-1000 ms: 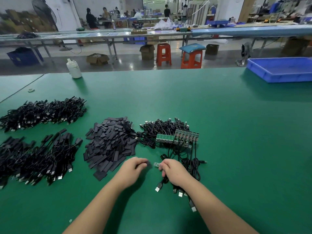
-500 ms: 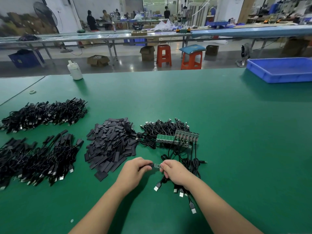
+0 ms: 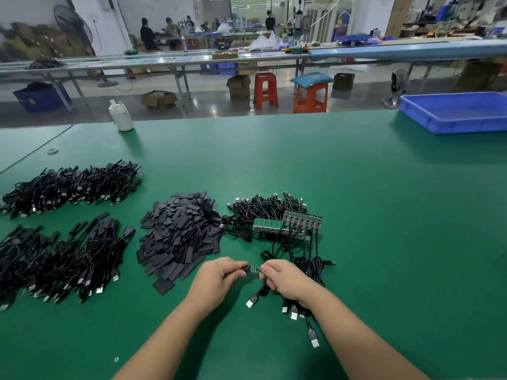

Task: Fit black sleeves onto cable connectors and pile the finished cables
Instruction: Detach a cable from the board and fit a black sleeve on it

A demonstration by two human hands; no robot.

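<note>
Between the two hands sits a small green connector board (image 3: 255,269), its long axis running left to right across the table (image 3: 356,215), level with the surface and just above it. The left hand (image 3: 219,278) pinches a black sleeve (image 3: 245,268) at the board's left end, its mouth facing right toward the board; the right hand (image 3: 285,281) is curled round the board's other end and the cable (image 3: 260,293) that trails from it toward the person, ending in a USB plug (image 3: 251,300).

The sleeve looks thin, soft and light, likely to flatten under a hard pinch, so I'd hold it by its edges to keep the mouth open. The board looks stiff but slight; best gripped by its sides near the cable joint, not by the limp cable.

Just beyond the board lies the heap of loose sleeves (image 3: 178,237), and to the right of that the unfinished cables with a row of green boards (image 3: 285,226). Well left of the board are two piles of sleeved cables (image 3: 63,259), one farther off (image 3: 74,185). Far right of it, at the table's back edge, stands a blue tray (image 3: 452,124); far left, a white bottle (image 3: 121,116).
</note>
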